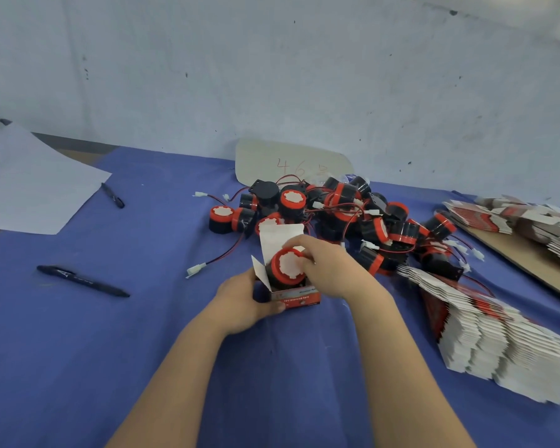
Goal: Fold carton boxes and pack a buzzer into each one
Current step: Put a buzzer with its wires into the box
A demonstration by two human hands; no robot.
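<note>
our left hand (240, 300) curls round the open box (299, 297), steadying it on the blue cloth (110, 350); the buzzer (288, 266) sits half inside — our right hand (332, 270) pinches its rim. next, we judge, it needs pushing fully down, then the flaps (278, 236) folded shut.

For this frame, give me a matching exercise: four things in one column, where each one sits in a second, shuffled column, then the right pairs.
Things
1. open box
2. nearer pen
3. nearer stack of flat cartons
4. white paper sheet

Places
A. fanned out on the blue cloth at the right
B. far left, at the back
C. gripped by the left hand, with a buzzer in its mouth
D. lying on the cloth, left of the box

Pairs: 1-C, 2-D, 3-A, 4-B
</note>
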